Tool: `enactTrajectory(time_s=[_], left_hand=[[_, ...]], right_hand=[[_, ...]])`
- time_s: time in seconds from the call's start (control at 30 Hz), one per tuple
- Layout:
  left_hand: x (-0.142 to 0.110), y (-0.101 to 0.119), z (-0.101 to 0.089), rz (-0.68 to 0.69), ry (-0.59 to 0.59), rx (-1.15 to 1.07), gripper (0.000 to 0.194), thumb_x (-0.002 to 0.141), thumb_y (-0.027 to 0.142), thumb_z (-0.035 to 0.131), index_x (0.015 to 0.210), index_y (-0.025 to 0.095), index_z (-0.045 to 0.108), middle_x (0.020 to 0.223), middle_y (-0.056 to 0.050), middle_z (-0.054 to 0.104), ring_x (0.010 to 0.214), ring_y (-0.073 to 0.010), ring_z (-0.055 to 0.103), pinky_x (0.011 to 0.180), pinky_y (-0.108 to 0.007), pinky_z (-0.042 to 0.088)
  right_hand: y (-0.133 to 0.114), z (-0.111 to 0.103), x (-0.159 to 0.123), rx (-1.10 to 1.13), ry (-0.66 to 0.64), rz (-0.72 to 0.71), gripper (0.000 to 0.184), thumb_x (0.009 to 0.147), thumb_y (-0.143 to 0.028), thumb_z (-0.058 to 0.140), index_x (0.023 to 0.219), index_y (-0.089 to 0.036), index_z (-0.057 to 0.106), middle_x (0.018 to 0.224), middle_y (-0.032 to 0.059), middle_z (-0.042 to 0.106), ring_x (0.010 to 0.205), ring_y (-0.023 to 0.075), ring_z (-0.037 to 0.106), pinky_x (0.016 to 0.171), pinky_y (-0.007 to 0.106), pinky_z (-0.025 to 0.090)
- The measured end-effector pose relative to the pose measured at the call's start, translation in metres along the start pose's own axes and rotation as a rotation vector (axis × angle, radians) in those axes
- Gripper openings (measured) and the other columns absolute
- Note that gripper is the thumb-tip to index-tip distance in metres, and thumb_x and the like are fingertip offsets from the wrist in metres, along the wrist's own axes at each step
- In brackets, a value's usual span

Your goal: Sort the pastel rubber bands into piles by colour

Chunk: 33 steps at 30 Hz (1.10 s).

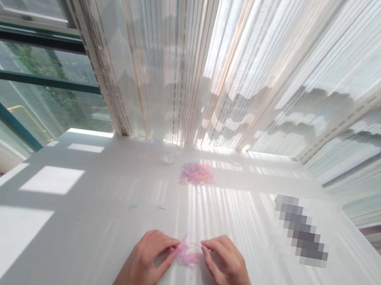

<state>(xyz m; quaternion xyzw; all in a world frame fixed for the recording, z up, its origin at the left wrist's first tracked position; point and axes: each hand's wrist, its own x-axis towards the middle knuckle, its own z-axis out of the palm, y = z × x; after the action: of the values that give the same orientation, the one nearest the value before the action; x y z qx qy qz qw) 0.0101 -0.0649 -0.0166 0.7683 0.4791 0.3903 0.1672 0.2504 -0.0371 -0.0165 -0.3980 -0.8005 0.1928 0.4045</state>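
A small clump of thin pink and pastel loops, which look like small rubber bands point(188, 256), lies on the white table close to me. My left hand point(151, 258) is at the clump's left edge, thumb and forefinger closed in a pinch on the bands. From the right, my right hand point(227, 269) pinches a thin pale band drawn out from the top of the clump. Exactly how many bands each hand grips is too small to tell. Farther back sits a larger pile of pink, blue and white bands point(197, 174).
Two stray bands lie apart: a bluish one point(133, 206) and a pinkish one point(161, 207). A clear round container point(170, 154) stands left of the big pile; a clear disc point(235, 161) lies behind. At right is a pixelated dark object point(302, 228). Striped curtains point(196, 65) hang behind the table.
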Motion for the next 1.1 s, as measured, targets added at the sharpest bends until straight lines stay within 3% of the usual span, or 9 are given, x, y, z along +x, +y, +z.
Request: enactTrajectory(time_s=[0.13, 0.3, 0.6, 0.93, 1.1], left_hand=[[0.001, 0.001, -0.001, -0.016, -0.012, 0.014, 0.01, 0.099, 0.026, 0.064, 0.108, 0.026, 0.067, 0.096, -0.001, 0.074, 0.088, -0.0196, 0.069, 0.083, -0.035, 0.057], [0.013, 0.009, -0.001, -0.04, -0.057, 0.074, 0.034, 0.095, 0.025, 0.068, 0.127, 0.025, 0.06, 0.114, -0.007, 0.071, 0.104, -0.0247, 0.067, 0.091, -0.04, 0.058], [0.024, 0.031, 0.015, 0.035, -0.206, 0.035, 0.024, 0.095, 0.02, 0.064, 0.119, 0.024, 0.063, 0.107, -0.005, 0.072, 0.096, -0.0239, 0.068, 0.085, -0.04, 0.058], [0.017, 0.006, -0.003, -0.136, -0.085, -0.085, 0.019, 0.098, 0.023, 0.06, 0.115, 0.027, 0.068, 0.108, -0.004, 0.072, 0.101, -0.0189, 0.07, 0.091, -0.032, 0.06], [0.012, 0.0, -0.002, -0.182, -0.045, -0.101, 0.016, 0.098, 0.026, 0.061, 0.111, 0.025, 0.069, 0.103, -0.003, 0.073, 0.092, -0.0173, 0.071, 0.085, -0.031, 0.061]], right_hand=[[0.001, 0.0, 0.0, 0.045, 0.015, 0.031, 0.014, 0.098, -0.015, 0.059, 0.104, -0.023, 0.069, 0.086, 0.0032, 0.071, 0.077, 0.0174, 0.069, 0.069, 0.028, 0.056], [0.002, 0.0, 0.0, 0.082, 0.018, 0.067, 0.014, 0.097, -0.016, 0.059, 0.103, -0.023, 0.07, 0.09, 0.0042, 0.073, 0.081, 0.0177, 0.071, 0.072, 0.027, 0.058], [0.004, 0.0, 0.001, 0.104, 0.055, 0.184, 0.016, 0.099, -0.03, 0.059, 0.098, -0.021, 0.072, 0.089, 0.0077, 0.075, 0.077, 0.0202, 0.072, 0.07, 0.029, 0.061], [0.005, -0.001, -0.001, 0.144, 0.052, 0.294, 0.015, 0.096, -0.031, 0.062, 0.1, -0.022, 0.074, 0.092, 0.0054, 0.078, 0.079, 0.0188, 0.074, 0.075, 0.028, 0.061], [-0.001, -0.003, 0.003, 0.179, 0.009, 0.319, 0.015, 0.095, -0.03, 0.061, 0.095, -0.022, 0.074, 0.092, 0.0043, 0.078, 0.083, 0.0191, 0.074, 0.079, 0.028, 0.06]])
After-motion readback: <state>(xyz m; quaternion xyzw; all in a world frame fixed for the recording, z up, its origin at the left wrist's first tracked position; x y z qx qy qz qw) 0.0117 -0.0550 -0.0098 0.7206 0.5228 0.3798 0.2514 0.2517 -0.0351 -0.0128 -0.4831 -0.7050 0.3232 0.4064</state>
